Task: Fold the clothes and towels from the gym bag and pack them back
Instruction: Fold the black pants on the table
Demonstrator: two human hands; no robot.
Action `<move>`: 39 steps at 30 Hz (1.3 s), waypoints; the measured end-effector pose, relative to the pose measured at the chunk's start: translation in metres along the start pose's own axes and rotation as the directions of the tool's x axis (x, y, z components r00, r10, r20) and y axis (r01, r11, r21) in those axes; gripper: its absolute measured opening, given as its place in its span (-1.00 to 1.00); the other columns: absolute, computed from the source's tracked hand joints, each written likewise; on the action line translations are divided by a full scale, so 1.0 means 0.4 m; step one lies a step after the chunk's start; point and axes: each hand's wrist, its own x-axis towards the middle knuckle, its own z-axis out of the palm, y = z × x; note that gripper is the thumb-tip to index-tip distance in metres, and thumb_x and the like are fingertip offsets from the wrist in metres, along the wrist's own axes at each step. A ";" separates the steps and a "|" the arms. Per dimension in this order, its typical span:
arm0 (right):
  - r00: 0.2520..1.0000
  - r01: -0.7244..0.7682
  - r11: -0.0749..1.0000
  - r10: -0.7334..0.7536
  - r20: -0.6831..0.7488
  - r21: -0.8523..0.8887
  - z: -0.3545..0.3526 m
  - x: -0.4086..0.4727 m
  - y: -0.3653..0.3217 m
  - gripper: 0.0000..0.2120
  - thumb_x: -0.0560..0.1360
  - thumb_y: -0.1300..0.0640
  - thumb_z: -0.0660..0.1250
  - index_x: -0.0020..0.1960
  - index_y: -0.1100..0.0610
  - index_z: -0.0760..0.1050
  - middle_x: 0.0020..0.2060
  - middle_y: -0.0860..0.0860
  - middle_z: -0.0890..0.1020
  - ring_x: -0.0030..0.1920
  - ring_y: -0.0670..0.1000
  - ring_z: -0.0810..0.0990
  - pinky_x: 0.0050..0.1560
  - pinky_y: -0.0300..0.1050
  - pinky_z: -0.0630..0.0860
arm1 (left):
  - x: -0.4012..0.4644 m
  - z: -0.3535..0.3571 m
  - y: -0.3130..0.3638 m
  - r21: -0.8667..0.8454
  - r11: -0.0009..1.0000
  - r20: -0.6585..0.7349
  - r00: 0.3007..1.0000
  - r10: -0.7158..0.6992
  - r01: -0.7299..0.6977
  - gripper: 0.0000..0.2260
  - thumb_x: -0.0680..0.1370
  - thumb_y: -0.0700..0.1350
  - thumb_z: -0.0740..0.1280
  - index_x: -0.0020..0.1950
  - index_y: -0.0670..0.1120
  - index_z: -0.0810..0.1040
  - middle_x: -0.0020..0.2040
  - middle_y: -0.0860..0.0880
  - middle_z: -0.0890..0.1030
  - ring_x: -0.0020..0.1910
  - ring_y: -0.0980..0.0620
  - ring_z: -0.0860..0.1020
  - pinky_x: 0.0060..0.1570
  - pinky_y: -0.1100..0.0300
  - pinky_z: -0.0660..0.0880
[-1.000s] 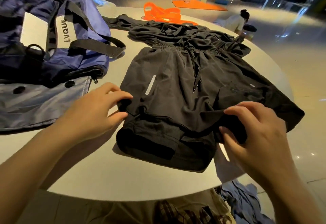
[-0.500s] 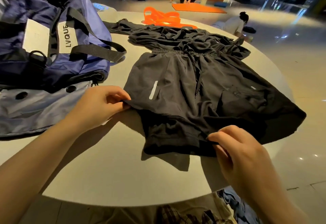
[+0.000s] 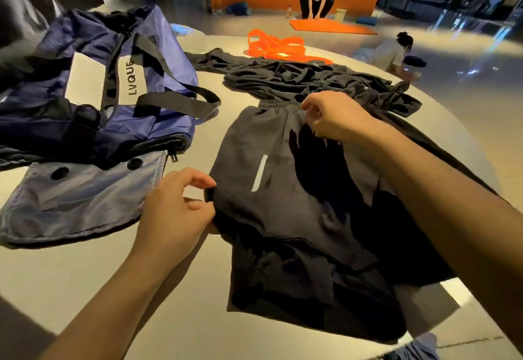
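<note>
Two bare hands work on a pair of dark grey shorts [image 3: 283, 189] spread flat on the round, pale counter [image 3: 85, 274]. The left hand [image 3: 175, 212] sits at the left side edge of the shorts, beside a white reflective stripe [image 3: 259, 172], with thumb and fingers curled and pinching the fabric edge. The right hand [image 3: 331, 119] reaches across the garment to the elastic waistband [image 3: 278, 103] at the far end, fingers bent and pinching the cloth just below the band. The right forearm crosses above the right half of the shorts and casts a dark shadow on the fabric. The near end of the shorts shows a darker inner lining, rumpled and lying close to the counter's near edge. A crumpled black garment [image 3: 311, 79] lies on the counter just beyond the waistband, touching it. An orange item [image 3: 277, 46] rests behind that garment, at the far edge of the counter. The blue gym bag [image 3: 93, 90], with black straps and a white panel lettered "LVQUE", stands open at the left of the counter, its light grey-blue flap [image 3: 76, 201] lying flat just beside the left hand. Bluish fabric [image 3: 418, 349] shows below the counter's near edge at lower right.
</note>
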 end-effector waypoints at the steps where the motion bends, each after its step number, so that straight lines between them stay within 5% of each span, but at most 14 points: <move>1: 0.999 -0.030 1.000 0.030 0.031 -0.007 0.025 0.078 0.016 -0.69 0.58 0.11 0.21 0.31 0.11 0.43 0.21 0.10 0.53 0.18 0.14 0.50 0.13 0.01 0.46 | -0.004 0.007 0.005 0.029 0.999 -0.002 1.000 0.021 -0.020 -0.64 0.39 -0.39 0.37 -0.08 0.09 0.53 -0.08 0.06 0.59 -0.27 0.23 0.60 -0.32 0.45 0.46; 6: 0.985 -0.072 0.997 0.069 0.158 0.015 0.129 0.296 0.015 -0.65 0.60 -0.06 0.20 0.25 0.16 0.46 0.20 0.15 0.53 0.17 0.18 0.48 0.08 -0.03 0.39 | -0.008 0.005 -0.006 0.007 0.996 0.009 0.996 -0.092 0.092 -0.60 0.38 -0.37 0.39 -0.01 0.12 0.58 -0.28 0.03 0.64 -0.30 0.10 0.61 -0.27 0.32 0.56; 10: 0.996 -0.091 0.985 0.090 0.016 0.149 0.172 0.342 0.013 -0.86 0.53 0.07 0.35 0.01 0.12 0.57 0.08 0.13 0.61 0.11 0.16 0.53 0.10 0.01 0.44 | -0.010 -0.021 -0.015 -0.040 0.993 -0.020 0.993 -0.113 0.112 -0.68 0.42 -0.31 0.45 -0.06 0.13 0.59 -0.29 0.11 0.64 -0.27 0.13 0.62 -0.27 0.39 0.55; 13: 0.976 -0.161 0.957 0.191 -0.106 0.241 0.178 0.361 0.025 -0.91 0.53 0.17 0.31 0.02 0.16 0.52 0.07 0.18 0.58 0.11 0.21 0.51 0.19 0.16 0.42 | -0.019 -0.029 -0.016 -0.065 0.989 -0.012 0.991 -0.135 0.134 -0.71 0.42 -0.27 0.47 -0.04 0.12 0.61 -0.29 0.15 0.64 -0.26 0.17 0.62 -0.22 0.38 0.57; 18: 0.926 -0.175 0.924 0.272 -0.262 0.341 0.173 0.398 0.035 -0.93 0.58 0.20 0.22 -0.06 0.20 0.37 0.04 0.24 0.52 0.05 0.25 0.49 -0.01 0.08 0.33 | -0.022 -0.067 -0.033 -0.006 0.996 -0.049 0.995 -0.087 0.087 -0.75 0.40 -0.27 0.49 -0.09 0.08 0.66 -0.34 0.11 0.64 -0.21 0.22 0.61 -0.28 0.46 0.53; 23: 0.987 -0.109 0.950 0.138 -0.081 0.293 0.198 0.412 0.000 -0.76 0.61 0.07 0.21 0.14 0.24 0.37 0.08 0.24 0.50 0.07 0.25 0.47 0.01 0.07 0.36 | 0.012 -0.110 -0.063 0.298 0.955 -0.101 0.994 0.051 -0.019 -0.74 0.42 -0.30 0.48 0.03 -0.02 0.66 -0.25 0.10 0.58 -0.22 0.17 0.56 -0.27 0.57 0.40; 30: 0.989 -0.112 0.992 0.117 -0.092 0.063 0.142 0.260 0.076 -0.56 0.60 -0.12 0.12 0.41 0.04 0.29 0.35 0.19 0.37 0.34 0.24 0.33 0.29 0.18 0.27 | 0.022 -0.111 -0.077 0.400 0.883 0.080 0.969 0.233 -0.246 -0.58 0.37 -0.23 0.52 0.20 -0.02 0.60 0.06 0.10 0.49 -0.10 0.15 0.48 -0.14 0.20 0.55; 35: 0.981 -0.038 0.999 0.036 0.192 0.002 0.184 0.104 0.160 -0.51 0.63 -0.12 0.04 0.51 0.03 0.20 0.49 0.14 0.22 0.47 0.17 0.20 0.43 0.10 0.18 | 0.035 -0.109 -0.087 0.429 0.876 0.069 0.974 0.214 -0.222 -0.55 0.40 -0.36 0.46 0.25 -0.06 0.58 0.05 0.02 0.52 -0.19 0.17 0.47 -0.15 0.44 0.34; 39: 0.995 -0.075 0.997 0.077 0.065 -0.032 0.229 0.084 0.188 -0.48 0.62 -0.16 -0.13 0.52 -0.01 0.17 0.52 0.10 0.19 0.50 0.14 0.16 0.44 0.09 0.18 | 0.025 -0.135 -0.095 0.498 0.848 0.019 0.980 0.198 -0.181 -0.58 0.39 -0.36 0.48 0.23 -0.12 0.60 0.03 -0.09 0.57 -0.07 0.06 0.47 -0.05 0.23 0.39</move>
